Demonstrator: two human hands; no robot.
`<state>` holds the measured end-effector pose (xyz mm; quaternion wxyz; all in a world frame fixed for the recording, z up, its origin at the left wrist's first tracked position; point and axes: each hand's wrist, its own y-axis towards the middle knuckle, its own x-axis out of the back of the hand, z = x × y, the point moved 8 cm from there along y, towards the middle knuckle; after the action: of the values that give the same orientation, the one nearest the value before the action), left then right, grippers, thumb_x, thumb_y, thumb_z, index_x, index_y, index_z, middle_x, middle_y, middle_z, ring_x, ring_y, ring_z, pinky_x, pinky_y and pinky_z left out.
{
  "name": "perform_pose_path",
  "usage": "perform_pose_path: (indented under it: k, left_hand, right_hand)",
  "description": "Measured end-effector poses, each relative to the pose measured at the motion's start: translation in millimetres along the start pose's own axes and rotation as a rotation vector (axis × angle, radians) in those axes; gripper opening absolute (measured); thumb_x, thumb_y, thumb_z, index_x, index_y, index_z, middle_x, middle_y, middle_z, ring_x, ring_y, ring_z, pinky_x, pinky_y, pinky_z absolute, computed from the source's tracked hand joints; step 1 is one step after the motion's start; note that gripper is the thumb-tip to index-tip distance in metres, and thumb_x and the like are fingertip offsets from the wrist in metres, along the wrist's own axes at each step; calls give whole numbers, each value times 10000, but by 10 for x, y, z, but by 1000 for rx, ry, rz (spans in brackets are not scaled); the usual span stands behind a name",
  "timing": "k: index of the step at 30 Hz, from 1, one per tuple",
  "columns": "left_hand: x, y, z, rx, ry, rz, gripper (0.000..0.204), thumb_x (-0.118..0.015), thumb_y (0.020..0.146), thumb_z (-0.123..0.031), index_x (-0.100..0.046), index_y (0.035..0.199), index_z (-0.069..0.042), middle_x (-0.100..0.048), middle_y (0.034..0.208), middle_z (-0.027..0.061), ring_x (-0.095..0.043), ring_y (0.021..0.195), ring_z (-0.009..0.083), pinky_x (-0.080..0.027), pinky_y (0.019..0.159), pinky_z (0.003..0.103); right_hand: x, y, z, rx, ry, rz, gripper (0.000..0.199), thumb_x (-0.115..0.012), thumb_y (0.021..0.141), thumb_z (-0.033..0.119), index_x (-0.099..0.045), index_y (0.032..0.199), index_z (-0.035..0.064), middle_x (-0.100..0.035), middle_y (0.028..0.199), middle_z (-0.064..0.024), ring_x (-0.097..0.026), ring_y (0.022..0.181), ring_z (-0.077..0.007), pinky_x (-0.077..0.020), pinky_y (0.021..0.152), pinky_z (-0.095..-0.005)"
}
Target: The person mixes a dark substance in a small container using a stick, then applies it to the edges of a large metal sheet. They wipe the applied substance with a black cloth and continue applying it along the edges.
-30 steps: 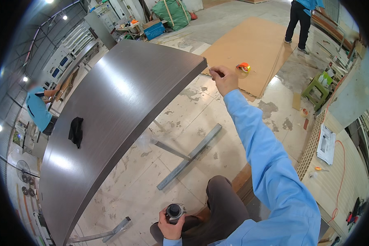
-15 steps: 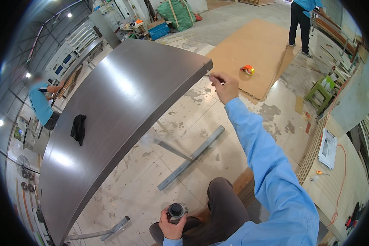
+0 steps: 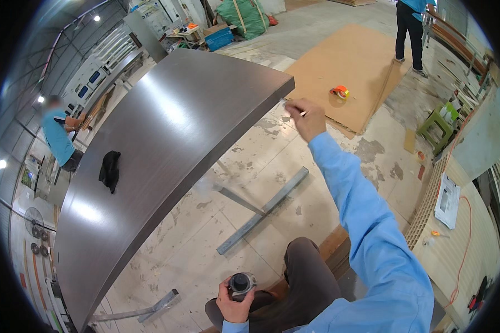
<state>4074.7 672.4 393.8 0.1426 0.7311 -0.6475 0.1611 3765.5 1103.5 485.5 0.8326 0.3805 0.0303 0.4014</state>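
Panel (image 3: pixel 166 139), dark and glossy, lies face up at the left, its long axis slanting from the lower left to the far upper right, its end corner pointing at the right hand (image 3: pixel 307 117). That hand's thumb and finger nearly meet just beside the corner; something pale shows there, too small to tell whether it is gripped. The left hand (image 3: pixel 233 307) curls around a small jar (image 3: pixel 240 282), dark round top facing up, above the lap. A black cloth (image 3: pixel 110 171) lies on the panel; a metal bar (image 3: pixel 266 211) slants across the floor between panel and knee (image 3: pixel 308 255). Beyond, an orange tape roll (image 3: pixel 340 92) sits on cardboard (image 3: pixel 355 61).
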Motion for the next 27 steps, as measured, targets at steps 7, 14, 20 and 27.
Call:
perform_pose_path:
  k: [7, 14, 20, 27]
  left_hand:
    - [7, -24, 10, 14, 18, 14, 599, -902, 740, -38, -575, 1237, 28, -690, 1175, 123, -704, 1084, 198, -568, 987, 343]
    - [46, -41, -15, 11, 64, 20, 584, -897, 742, -32, -581, 1228, 36, -704, 1145, 119, -713, 1061, 189, -570, 972, 336]
    - [81, -64, 11, -17, 68, 5, 584, -904, 734, -37, -590, 1222, 29, -718, 1134, 120, -719, 1054, 191, -574, 960, 334]
    - [189, -117, 4, -28, 129, -37, 602, -922, 714, -82, -610, 1220, 12, -735, 1104, 126, -727, 1031, 206, -571, 935, 332]
  right_hand:
    - [9, -208, 204, 33, 106, -123, 110, -756, 932, 78, -789, 1019, 19, -767, 906, -108, -731, 739, -179, -580, 664, -300]
    - [-103, -348, 387, 30, 168, -71, 101, -751, 931, 63, -781, 1022, 30, -752, 905, -110, -713, 759, -203, -579, 680, -329]
    - [-440, -541, 737, 79, 172, 266, 69, -742, 897, 39, -771, 960, 33, -739, 902, -137, -718, 793, -310, -562, 711, -372]
    - [-378, -638, 1005, 128, 173, 115, 68, -748, 899, 56, -760, 965, 43, -720, 871, -138, -698, 747, -303, -549, 687, -378]
